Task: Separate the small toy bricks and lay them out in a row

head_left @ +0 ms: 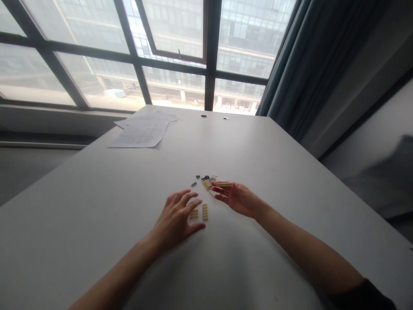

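Note:
My left hand (178,217) hovers palm down over the white table (97,206), fingers spread, right above two tan studded plates (204,212). My right hand (237,197) is turned palm inward and pinches a thin tan plate (223,184) between thumb and fingertips. Just beyond it lies a small heap of bricks (206,181), tan, grey and dark, with a few tiny dark and grey pieces (195,181) scattered to its left.
Printed paper sheets (143,129) lie at the far left of the table. Two small round cable holes (203,116) sit near the far edge. Large windows stand behind, and a dark curtain (300,64) hangs at the right.

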Available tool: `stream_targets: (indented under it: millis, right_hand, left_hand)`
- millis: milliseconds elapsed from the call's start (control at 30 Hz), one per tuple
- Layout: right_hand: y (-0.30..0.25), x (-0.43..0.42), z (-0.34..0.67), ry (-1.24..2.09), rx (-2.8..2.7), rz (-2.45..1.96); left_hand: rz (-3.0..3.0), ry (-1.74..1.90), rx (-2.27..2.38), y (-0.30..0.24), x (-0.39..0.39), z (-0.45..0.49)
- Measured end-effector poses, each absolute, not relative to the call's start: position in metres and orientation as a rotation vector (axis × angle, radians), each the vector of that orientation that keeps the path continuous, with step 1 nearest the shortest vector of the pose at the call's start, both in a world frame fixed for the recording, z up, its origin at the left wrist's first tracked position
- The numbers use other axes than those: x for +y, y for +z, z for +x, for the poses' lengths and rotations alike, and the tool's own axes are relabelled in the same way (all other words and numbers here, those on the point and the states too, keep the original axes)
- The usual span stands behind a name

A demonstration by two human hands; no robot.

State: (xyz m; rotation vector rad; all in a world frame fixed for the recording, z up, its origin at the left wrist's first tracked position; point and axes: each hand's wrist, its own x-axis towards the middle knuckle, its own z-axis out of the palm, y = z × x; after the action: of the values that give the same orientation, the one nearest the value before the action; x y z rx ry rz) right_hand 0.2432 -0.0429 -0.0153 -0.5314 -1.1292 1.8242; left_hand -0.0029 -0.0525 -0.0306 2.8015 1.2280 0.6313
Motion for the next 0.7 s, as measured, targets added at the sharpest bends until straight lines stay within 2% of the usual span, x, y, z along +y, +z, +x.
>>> stream_targets:
  millis: [233, 500, 600, 700]
  right_hand:
    - [-0.021, -0.059, 0.248, 1.877, -0.966, -0.519]
    - [-0.027, -0.061, 0.254, 1.814, -1.084, -0.647]
    - [-0.025, -0.061, 0.251, 1.578, -1.467, -0.840]
    - [-0.024, -0.064, 0.244, 1.028, -1.980, -1.073]
  left_hand:
    - [2.735, 0.496, 1.239, -0.027, -0.045, 0.020]
    - [2.089, 0.827, 1.032, -0.009, -0.034, 0.004]
    - [2.164, 0.841, 1.064, -0.010, -0.034, 0.003]
    - [2.483, 0.761, 1.114, -0.021, -0.039, 0.008]
